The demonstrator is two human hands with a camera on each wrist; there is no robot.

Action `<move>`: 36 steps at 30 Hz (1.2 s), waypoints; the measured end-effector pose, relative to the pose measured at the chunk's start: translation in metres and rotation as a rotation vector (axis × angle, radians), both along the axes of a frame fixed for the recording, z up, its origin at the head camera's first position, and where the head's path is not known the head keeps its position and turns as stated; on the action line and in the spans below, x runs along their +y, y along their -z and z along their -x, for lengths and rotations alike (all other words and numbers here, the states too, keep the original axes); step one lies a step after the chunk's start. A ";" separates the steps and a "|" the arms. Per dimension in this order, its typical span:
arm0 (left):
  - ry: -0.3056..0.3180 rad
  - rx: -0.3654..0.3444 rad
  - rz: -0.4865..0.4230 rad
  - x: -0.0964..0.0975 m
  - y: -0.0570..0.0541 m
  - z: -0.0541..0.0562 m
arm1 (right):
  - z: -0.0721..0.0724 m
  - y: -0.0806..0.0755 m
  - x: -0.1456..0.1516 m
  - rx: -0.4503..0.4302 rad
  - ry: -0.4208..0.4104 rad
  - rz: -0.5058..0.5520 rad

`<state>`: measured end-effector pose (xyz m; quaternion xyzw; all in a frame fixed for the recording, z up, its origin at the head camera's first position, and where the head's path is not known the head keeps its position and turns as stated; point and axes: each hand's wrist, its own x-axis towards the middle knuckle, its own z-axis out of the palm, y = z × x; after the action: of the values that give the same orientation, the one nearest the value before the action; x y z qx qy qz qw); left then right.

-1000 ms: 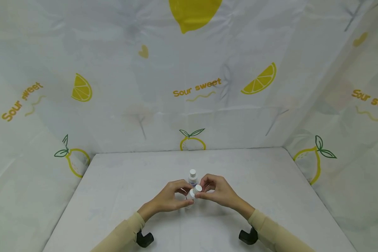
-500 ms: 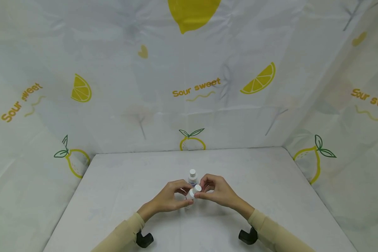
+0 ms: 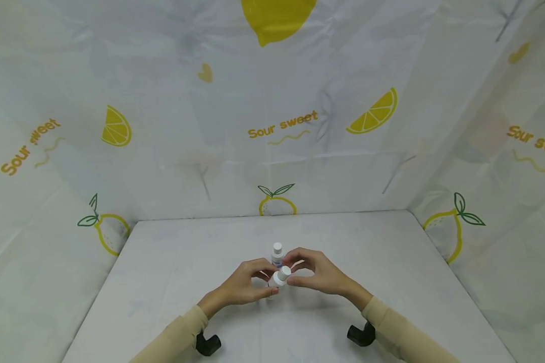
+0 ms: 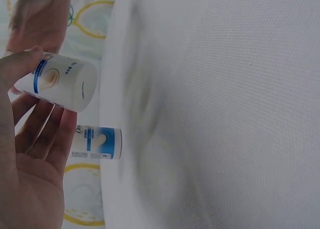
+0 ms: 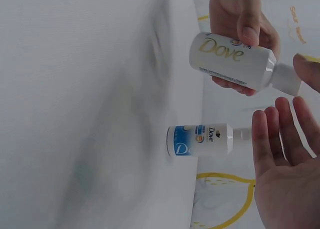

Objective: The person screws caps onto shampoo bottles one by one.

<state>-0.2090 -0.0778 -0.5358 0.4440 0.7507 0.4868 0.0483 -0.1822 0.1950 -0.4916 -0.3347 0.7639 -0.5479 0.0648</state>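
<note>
My left hand (image 3: pixel 242 285) grips a small white Dove bottle (image 5: pixel 232 61) between thumb and fingers. The bottle is raised off the table and tilted, its white cap (image 3: pixel 284 272) pointing up and to the right. Beside that cap is my right hand (image 3: pixel 320 272), its fingers spread and nothing enclosed between them. In the right wrist view its thumb (image 5: pixel 308 71) overlaps the cap's edge, while the other fingers stand apart from it. A second Dove bottle (image 5: pixel 202 140), with a blue-and-white label, stands upright on the table just behind the held one.
The white-covered table (image 3: pixel 186 247) meets a lemon-printed white sheet (image 3: pixel 163 101) at the back and sides. Black curved wrist mounts (image 3: pixel 208 346) hang under both forearms, close over the table.
My right hand has loosened around the cap; its fingers have opened wider and its forearm has shifted slightly right. The left hand and its bottle stay in place.
</note>
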 end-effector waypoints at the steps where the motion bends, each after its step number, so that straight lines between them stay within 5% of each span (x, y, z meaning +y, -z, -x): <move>1: 0.003 -0.002 0.001 0.000 -0.001 0.000 | 0.002 -0.001 0.002 0.019 -0.034 0.009; 5: 0.011 -0.031 0.010 -0.001 -0.003 -0.002 | 0.008 -0.004 0.006 0.044 -0.147 0.037; 11: 0.029 -0.036 0.009 0.001 -0.003 -0.002 | 0.009 -0.004 0.008 0.020 -0.201 0.018; 18: 0.032 -0.013 0.001 0.000 -0.003 -0.003 | 0.007 -0.006 0.007 -0.035 -0.165 -0.002; 36: 0.022 0.020 -0.017 0.000 -0.004 -0.002 | 0.002 0.003 -0.004 0.036 -0.025 0.047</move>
<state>-0.2071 -0.0775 -0.5318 0.4574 0.7422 0.4880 0.0423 -0.1841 0.1914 -0.4945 -0.3555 0.7476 -0.5588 0.0499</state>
